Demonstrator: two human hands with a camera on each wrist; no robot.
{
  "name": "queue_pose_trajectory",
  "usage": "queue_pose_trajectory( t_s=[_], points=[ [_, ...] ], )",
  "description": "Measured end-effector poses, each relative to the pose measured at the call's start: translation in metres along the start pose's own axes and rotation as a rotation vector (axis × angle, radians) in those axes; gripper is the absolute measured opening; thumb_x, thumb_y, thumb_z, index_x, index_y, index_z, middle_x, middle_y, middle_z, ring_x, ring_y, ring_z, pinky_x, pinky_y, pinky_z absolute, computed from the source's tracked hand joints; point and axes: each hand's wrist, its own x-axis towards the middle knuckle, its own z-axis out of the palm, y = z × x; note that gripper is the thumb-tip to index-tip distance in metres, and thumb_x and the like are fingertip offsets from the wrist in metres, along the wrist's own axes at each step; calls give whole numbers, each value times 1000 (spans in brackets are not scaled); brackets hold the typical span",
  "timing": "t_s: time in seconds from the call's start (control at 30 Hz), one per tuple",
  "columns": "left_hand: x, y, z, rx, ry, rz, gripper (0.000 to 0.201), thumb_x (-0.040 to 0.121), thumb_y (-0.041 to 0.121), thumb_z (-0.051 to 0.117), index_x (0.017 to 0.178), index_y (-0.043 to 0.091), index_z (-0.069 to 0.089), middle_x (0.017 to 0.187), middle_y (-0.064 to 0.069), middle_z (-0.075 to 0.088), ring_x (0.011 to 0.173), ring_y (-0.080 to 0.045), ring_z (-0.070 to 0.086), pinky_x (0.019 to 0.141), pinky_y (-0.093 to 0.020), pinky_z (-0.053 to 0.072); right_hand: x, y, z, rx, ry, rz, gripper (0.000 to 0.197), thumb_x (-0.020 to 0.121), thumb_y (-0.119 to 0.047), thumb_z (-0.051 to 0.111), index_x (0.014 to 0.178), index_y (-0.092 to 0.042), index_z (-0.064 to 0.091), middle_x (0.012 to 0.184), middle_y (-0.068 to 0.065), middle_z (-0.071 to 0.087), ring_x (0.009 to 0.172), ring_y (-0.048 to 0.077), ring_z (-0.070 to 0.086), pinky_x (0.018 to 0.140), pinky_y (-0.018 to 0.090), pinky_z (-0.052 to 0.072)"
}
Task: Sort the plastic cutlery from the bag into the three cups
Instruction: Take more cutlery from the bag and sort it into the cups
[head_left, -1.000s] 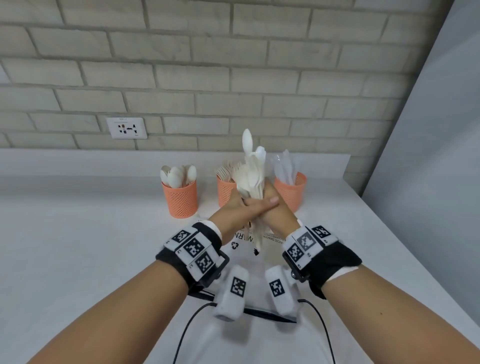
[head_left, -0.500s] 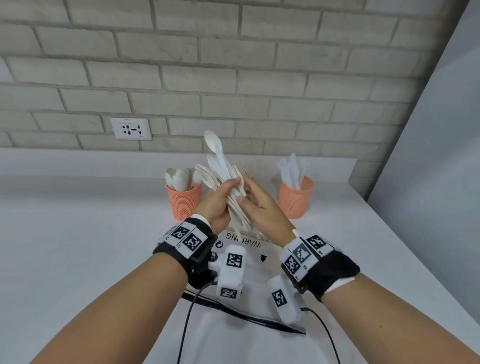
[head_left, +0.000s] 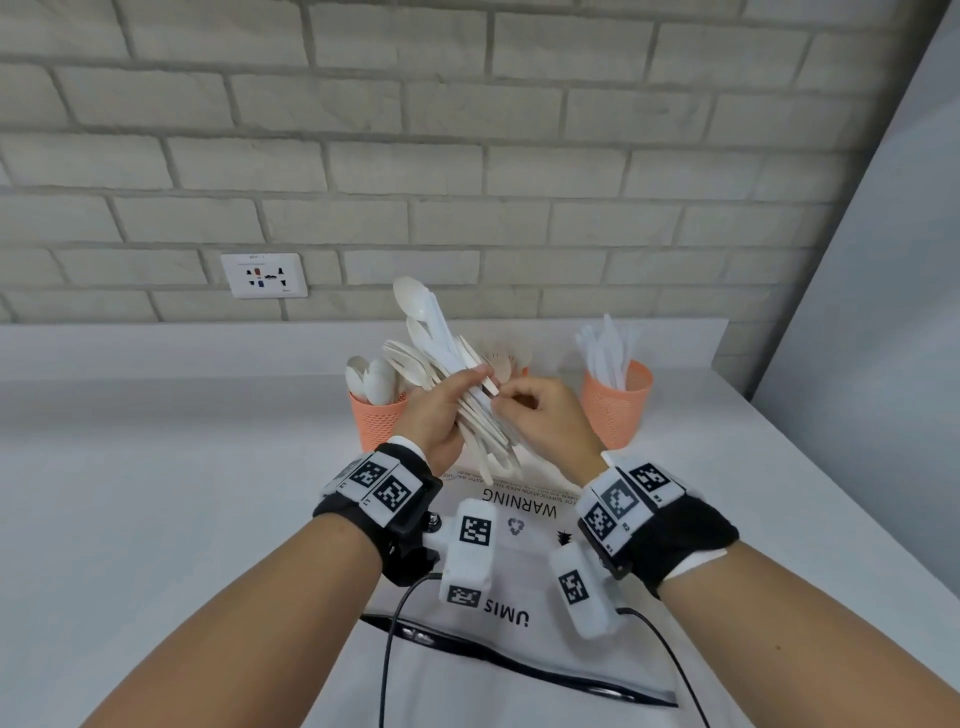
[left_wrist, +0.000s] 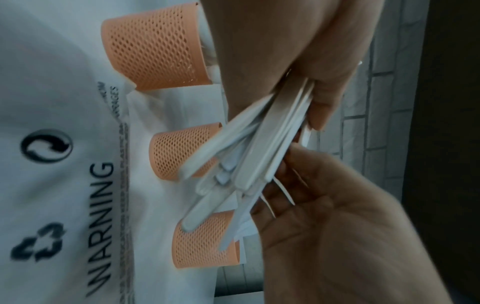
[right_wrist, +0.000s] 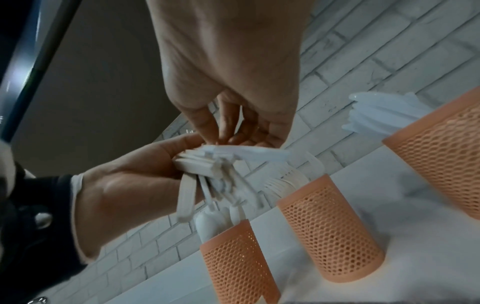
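My left hand grips a bundle of white plastic cutlery, spoon heads tilted up and to the left. The thumb and fingertips of my right hand pinch one handle end in that bundle. In the right wrist view the right hand's fingertips sit on top of the handle ends. Three orange mesh cups stand behind. The left cup holds spoons. The middle cup holds forks and is mostly hidden behind my hands in the head view. The right cup holds knives. The bag lies flat under my wrists.
The white table runs to a brick wall with a socket. A grey panel borders the table on the right. Black cables trail from my wrists across the bag.
The bundle went from upright between both hands to tilted left in my left hand alone. My right hand let go its full grip and now pinches one handle end.
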Motion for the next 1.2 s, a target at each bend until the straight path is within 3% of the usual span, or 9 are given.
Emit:
queue_pose_trajectory(
  t_s=[0.2, 0.37, 0.5, 0.57, 0.7, 0.8, 0.9, 1.13, 1.2],
  points=[
    [8, 10, -10, 70, -67, -39, 7, 87, 3, 55, 85, 1, 61, 80, -13, 60, 68, -19, 65, 62, -27, 58, 9, -12, 8, -109, -30, -51, 25, 87, -16, 62, 69, 2, 61, 55, -2, 47, 49, 6, 39, 53, 15, 34],
    [10, 10, -17, 50, -95, -51, 7, 88, 4, 55, 82, 3, 59, 65, -4, 63, 58, -11, 64, 59, -23, 56, 13, -9, 5, -79, 91, -47, 19, 90, -11, 57, 76, 2, 60, 67, 20, 60, 58, 26, 56, 59, 39, 51],
    [12, 8, -22, 75, -52, -48, 6, 86, 1, 57, 82, 3, 61, 57, 1, 64, 54, -7, 61, 61, -19, 55, 7, -7, -5, -134, 214, -152, 26, 90, -9, 54, 66, -19, 54, 64, -4, 56, 59, 14, 54, 55, 23, 45],
    [12, 6, -22, 90, -18, -49, 4, 84, -1, 58, 84, 1, 62, 62, -2, 65, 56, -8, 63, 65, -21, 55, 6, -3, -9, -191, 288, -238, 21, 90, -8, 53, 70, -12, 56, 65, -6, 52, 59, 8, 48, 56, 17, 36],
    [12, 4, -13, 164, 15, -23, 9, 80, -3, 63, 88, 2, 63, 69, -5, 66, 65, -13, 63, 70, -23, 55, 10, 9, -18, -132, 402, -262, 20, 91, -9, 52, 72, -6, 54, 64, 0, 51, 63, 26, 53, 59, 38, 45],
    [14, 3, -8, 243, 87, -37, 11, 80, -5, 62, 81, 6, 60, 59, -1, 63, 56, -12, 60, 57, -22, 54, 12, 16, -26, -70, 393, -238, 21, 91, -10, 50, 70, -11, 51, 61, -3, 49, 64, 33, 56, 60, 44, 50],
    [21, 2, -15, 208, 159, -84, 6, 82, -1, 62, 82, 4, 59, 65, -5, 60, 61, -14, 58, 60, -23, 53, 20, 27, -38, 12, 461, -128, 24, 90, -20, 47, 70, -7, 48, 61, 4, 48, 61, 39, 53, 58, 49, 50],
    [13, 0, 16, -33, -87, -26, 24, 93, 4, 44, 80, 3, 65, 70, -7, 68, 70, -16, 69, 68, -27, 59, 6, 36, -26, 92, -26, 109, 23, 97, -16, 44, 77, -14, 56, 72, 1, 58, 63, 12, 53, 58, 20, 44],
    [12, -1, 19, -89, -114, -46, 23, 95, 8, 42, 95, 0, 63, 81, -11, 68, 74, -16, 71, 70, -28, 59, 6, 38, -24, 112, -109, 200, 23, 98, -17, 43, 81, -16, 58, 72, -3, 60, 61, 8, 54, 54, 18, 44]
  ],
)
